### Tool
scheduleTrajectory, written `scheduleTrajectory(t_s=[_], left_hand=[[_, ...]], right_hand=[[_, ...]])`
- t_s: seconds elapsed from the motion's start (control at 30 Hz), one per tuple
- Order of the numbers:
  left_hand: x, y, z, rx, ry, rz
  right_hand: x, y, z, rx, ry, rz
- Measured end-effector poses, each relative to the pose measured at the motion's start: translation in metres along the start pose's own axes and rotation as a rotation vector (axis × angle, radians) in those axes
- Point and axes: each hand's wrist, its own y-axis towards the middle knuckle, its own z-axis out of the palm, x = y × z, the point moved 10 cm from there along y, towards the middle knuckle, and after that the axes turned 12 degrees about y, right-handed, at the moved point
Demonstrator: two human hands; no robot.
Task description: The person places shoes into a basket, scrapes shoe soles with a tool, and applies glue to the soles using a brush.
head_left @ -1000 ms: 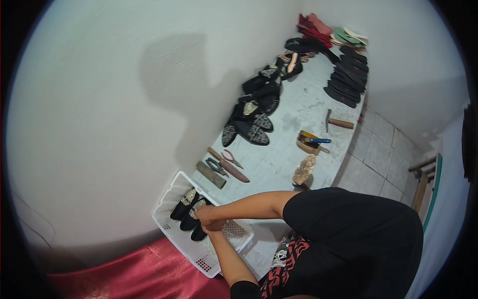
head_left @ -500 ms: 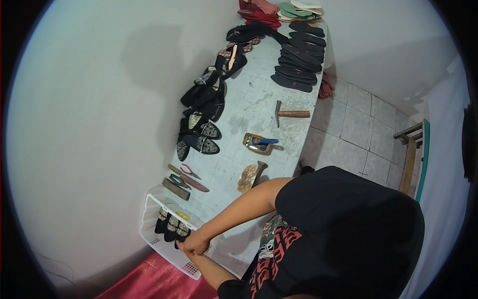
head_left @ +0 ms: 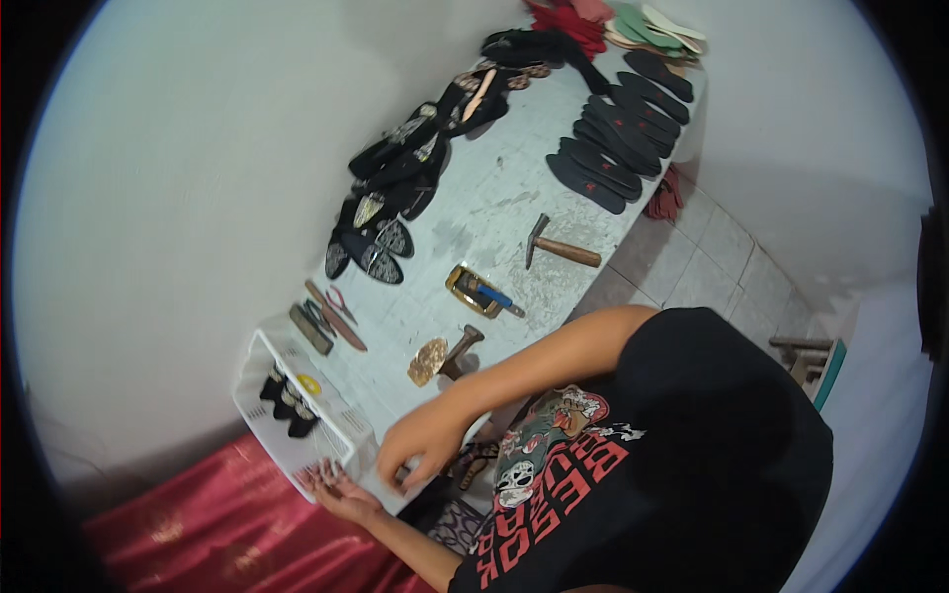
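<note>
My left hand [head_left: 341, 491] is at the near end of a white plastic basket [head_left: 341, 427], palm turned up, fingers spread and slightly smeared by motion. Nothing shows in it. To the right of it, my right hand [head_left: 425, 442] hangs over the near table edge, fingers loosely bent and thumb apart, with no object visible in it. Inside the basket lie several black shoes [head_left: 287, 402] with glittery parts, beside a round yellow thing [head_left: 308, 384].
On the table [head_left: 484, 212] are a hammer [head_left: 565, 251], a tray with a blue-handled brush [head_left: 476, 291], an iron shoe anvil [head_left: 462, 349], knives and pliers [head_left: 336, 314], black shoes [head_left: 381, 247] and stacked dark insoles [head_left: 618, 138]. Red cloth [head_left: 208, 504] hangs below the basket.
My hands, close together over the basket's near end before, have come apart. My right hand has drawn back from the basket; my left has turned palm up. The view has shifted and turned.
</note>
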Motion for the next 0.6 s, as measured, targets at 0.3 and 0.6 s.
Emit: scheduleTrajectory(t_s=[0.3, 0.6], left_hand=[[0.028, -0.174, 0.210, 0.760, -0.422, -0.432], [-0.012, -0.212, 0.384, 1.268, -0.376, -0.362]], right_hand=[[0.016, -0.282, -0.035, -1.169, -0.012, 0.483], [0.068, -0.264, -0.090, -1.111, -0.424, 0.479]])
